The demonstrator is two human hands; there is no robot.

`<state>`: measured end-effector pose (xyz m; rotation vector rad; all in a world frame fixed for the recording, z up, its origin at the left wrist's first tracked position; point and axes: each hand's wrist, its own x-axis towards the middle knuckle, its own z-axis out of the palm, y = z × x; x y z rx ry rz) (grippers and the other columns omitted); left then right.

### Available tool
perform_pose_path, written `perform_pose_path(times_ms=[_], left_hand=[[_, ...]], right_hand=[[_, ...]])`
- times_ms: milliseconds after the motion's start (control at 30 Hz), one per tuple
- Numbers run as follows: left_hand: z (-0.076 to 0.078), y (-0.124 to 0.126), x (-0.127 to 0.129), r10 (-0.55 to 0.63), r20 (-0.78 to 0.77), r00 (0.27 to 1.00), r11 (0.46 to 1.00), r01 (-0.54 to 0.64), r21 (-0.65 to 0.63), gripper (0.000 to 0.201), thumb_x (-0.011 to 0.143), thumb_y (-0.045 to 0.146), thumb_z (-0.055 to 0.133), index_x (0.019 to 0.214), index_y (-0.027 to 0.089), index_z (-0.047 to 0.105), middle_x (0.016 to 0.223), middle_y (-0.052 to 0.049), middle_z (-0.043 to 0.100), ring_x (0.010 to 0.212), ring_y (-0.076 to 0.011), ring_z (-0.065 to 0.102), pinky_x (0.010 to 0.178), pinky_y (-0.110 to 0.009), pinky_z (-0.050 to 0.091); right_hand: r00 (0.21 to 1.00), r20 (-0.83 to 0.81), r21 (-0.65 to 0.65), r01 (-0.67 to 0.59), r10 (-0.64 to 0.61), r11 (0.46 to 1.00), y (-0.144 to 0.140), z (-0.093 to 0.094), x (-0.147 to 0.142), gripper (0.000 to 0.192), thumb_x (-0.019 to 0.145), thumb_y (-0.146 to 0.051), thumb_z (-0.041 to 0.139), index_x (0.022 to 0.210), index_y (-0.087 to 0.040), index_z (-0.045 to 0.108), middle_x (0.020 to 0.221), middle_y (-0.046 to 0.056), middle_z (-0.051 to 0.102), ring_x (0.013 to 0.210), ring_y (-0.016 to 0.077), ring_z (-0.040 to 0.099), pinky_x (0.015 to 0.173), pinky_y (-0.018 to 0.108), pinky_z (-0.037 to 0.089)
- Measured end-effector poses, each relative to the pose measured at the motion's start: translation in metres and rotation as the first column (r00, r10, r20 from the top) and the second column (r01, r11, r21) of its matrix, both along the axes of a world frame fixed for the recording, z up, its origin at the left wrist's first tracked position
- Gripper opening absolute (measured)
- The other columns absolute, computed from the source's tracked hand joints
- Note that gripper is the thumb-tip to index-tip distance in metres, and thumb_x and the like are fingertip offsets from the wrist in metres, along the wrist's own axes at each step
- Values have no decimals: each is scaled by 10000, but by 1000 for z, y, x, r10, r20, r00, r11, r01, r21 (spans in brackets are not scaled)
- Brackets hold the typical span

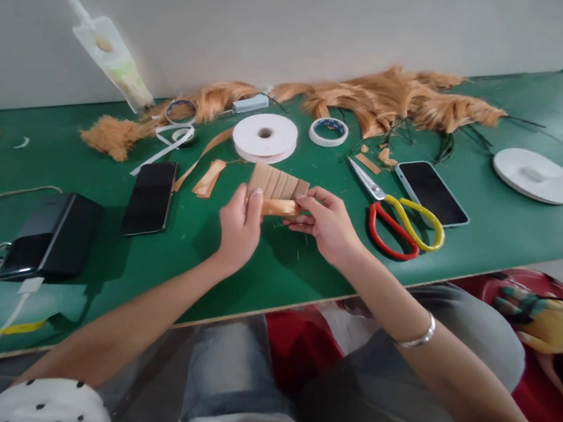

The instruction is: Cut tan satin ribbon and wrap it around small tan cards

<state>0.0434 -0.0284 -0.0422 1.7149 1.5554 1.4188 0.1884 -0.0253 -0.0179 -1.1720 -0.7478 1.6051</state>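
1. The left hand (238, 226) and the right hand (325, 221) meet above the green table (306, 267), both closed in a pinch on one small piece: a tan pleated strip (278, 184) with a glossy, lighter fold of ribbon (280, 207) along its lower edge.
2. The left thumb and forefinger clamp the piece's left end; the right fingertips grip its right end. Neither hand is nearer, since each has one end.
3. The piece's long axis runs left to right between the hands, with the pleats fanning upward, away from the person.
4. Just to the right lie red-and-yellow scissors (401, 222), blades pointing away and to the left, closer to the right hand.
5. Beyond the hands sits a white ribbon spool (265, 137) and a smaller tape roll (329, 131); loose ribbon scraps (209, 178) lie near the left hand.
6. A phone (432, 192) lies beside the scissors, another phone (151, 197) to the left, with a black power bank (50, 237) further left.
7. Orange fibre bundles (398, 99) stretch along the wall.
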Motion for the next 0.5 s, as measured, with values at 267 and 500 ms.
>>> perform_pose_path(times_ms=[267,500], left_hand=[[-1,-1,-1,42,-139,989,995,-29,100,315,923,385,405,674,204,340,496,58,410,435,-84,432,462,-223,300],[-2,0,-1,89,-81,993,992,-81,102,306,914,402,427,690,200,370,482,68,388,428,-82,428,454,-219,289]], right_hand=[[985,-164,-70,47,-58,996,-2,-3,-4,173,715,-139,607,622,-188,470,561,-62,611,497,92,637,566,226,550],[957,-265,-28,111,-114,993,-4,-8,-8,174,653,-151,686,591,-175,525,541,-67,578,502,46,566,598,191,526]])
